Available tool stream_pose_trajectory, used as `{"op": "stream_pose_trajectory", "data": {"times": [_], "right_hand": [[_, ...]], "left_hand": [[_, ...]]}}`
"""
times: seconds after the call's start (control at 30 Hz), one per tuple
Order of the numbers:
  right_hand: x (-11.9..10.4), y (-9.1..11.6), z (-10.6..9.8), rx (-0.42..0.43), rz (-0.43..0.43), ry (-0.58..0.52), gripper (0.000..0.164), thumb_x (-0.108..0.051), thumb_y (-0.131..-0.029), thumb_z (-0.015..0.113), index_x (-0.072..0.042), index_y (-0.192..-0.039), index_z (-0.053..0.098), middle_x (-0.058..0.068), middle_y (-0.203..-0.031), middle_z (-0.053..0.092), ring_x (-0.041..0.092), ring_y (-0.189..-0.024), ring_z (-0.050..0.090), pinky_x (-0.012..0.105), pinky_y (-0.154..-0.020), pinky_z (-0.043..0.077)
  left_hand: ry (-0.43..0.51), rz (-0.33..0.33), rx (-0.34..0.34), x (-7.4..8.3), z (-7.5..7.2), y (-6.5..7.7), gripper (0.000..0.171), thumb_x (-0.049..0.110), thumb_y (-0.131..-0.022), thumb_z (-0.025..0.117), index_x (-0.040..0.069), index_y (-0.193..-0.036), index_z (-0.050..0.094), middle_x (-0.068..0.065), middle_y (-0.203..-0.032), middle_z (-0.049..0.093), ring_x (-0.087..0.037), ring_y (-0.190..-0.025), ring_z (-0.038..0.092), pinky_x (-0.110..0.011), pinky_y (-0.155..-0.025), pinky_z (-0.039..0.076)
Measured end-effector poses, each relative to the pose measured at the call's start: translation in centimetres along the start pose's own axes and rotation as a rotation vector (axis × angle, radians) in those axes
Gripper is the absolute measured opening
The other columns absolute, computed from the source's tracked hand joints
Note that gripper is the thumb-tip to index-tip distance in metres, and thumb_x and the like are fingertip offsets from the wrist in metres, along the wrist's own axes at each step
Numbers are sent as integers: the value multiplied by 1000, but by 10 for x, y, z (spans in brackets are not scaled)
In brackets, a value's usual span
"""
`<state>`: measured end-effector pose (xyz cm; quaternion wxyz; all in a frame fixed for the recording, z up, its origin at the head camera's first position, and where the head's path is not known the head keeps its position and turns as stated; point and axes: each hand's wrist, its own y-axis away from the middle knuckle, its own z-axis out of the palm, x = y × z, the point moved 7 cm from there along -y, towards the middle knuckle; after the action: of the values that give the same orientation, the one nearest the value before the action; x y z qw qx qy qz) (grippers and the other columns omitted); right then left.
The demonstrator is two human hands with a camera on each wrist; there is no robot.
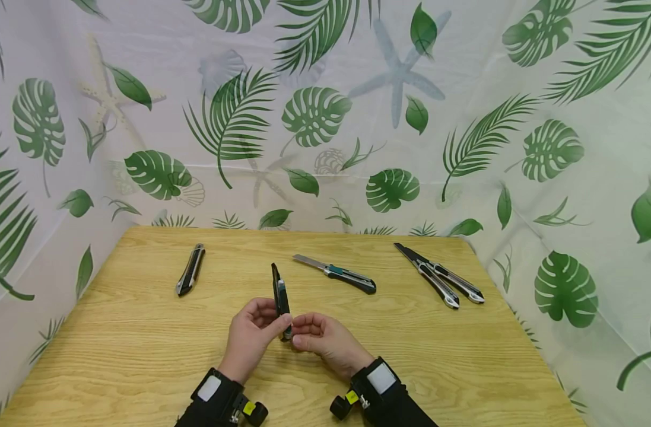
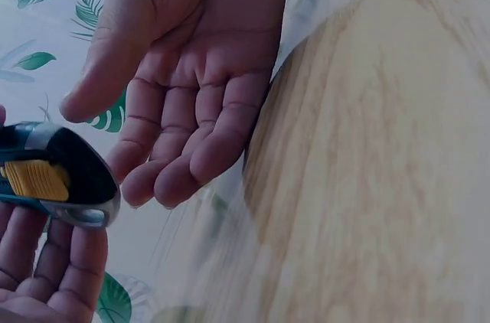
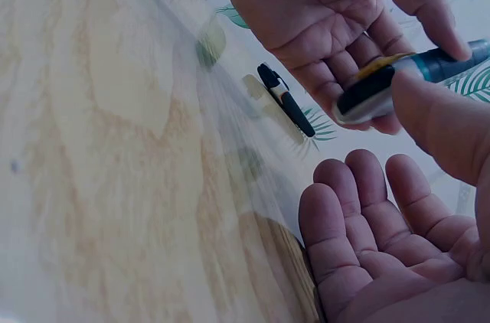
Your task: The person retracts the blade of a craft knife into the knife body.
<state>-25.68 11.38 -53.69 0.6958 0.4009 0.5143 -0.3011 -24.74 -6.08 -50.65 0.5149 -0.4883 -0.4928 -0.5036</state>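
Note:
My left hand (image 1: 249,338) holds a black utility knife (image 1: 283,299) upright above the table, thumb on one side and fingers on the other. Its dark blade points up and away. In the left wrist view, the knife's butt shows a yellow lock (image 2: 37,179) and a silver end cap (image 2: 93,214). My right hand (image 1: 330,344) is close beside the lower end, palm up with fingers loosely bent. The left wrist view shows a small gap between that hand and the knife. In the right wrist view, the right thumb (image 3: 444,120) overlaps the handle; contact there cannot be told.
A black-and-silver utility knife (image 1: 190,270) lies at the table's left. A teal-and-black one (image 1: 352,279) with its blade out lies at centre back. Two silver-and-black knives, one left (image 1: 437,287) and one right (image 1: 459,281), lie together at right. Leaf-print cloth (image 1: 325,196) surrounds the table.

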Motion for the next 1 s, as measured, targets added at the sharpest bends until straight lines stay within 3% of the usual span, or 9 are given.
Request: {"op": "stream_pose_trajectory", "data": {"times": [0.1,0.37,0.63,0.8,1.0], "right_hand": [[1,0,0,-6,11,-9,44,-11,-104,72,5,-140,55,6,-125,71,11,-111,70,26,-93,58],[2,1,0,-3,22,-33,46,-17,-104,73,6,-140,55,16,-131,71,13,-111,72,27,-95,59],[3,-1,-1,-2,19,-42,41,-19,-106,70,4,-137,56,9,-124,73,12,-108,73,27,-94,59],[2,-1,0,-19,7,-41,42,-20,-107,68,6,-138,55,9,-124,73,13,-109,72,27,-95,59],[3,0,-1,-18,17,-63,38,-18,-108,67,4,-137,57,6,-121,73,12,-108,72,27,-95,59]], "left_hand": [[-99,4,58,2,-7,-2,36,25,-92,88,8,-119,70,-9,-104,74,-16,-94,69,-25,-80,56],[-559,82,227,24,-38,-22,33,28,-90,84,4,-107,68,-10,-87,70,-15,-68,61,-28,-61,47],[-859,94,219,37,-65,-73,30,28,-93,77,2,-96,63,-13,-77,65,-23,-59,57,-32,-52,39],[-985,19,193,35,-75,-102,34,31,-94,77,0,-94,63,-14,-76,65,-27,-63,60,-34,-52,41],[-1047,-102,144,20,-78,-121,34,32,-96,76,-1,-94,66,-16,-78,67,-29,-65,61,-35,-53,39]]}}
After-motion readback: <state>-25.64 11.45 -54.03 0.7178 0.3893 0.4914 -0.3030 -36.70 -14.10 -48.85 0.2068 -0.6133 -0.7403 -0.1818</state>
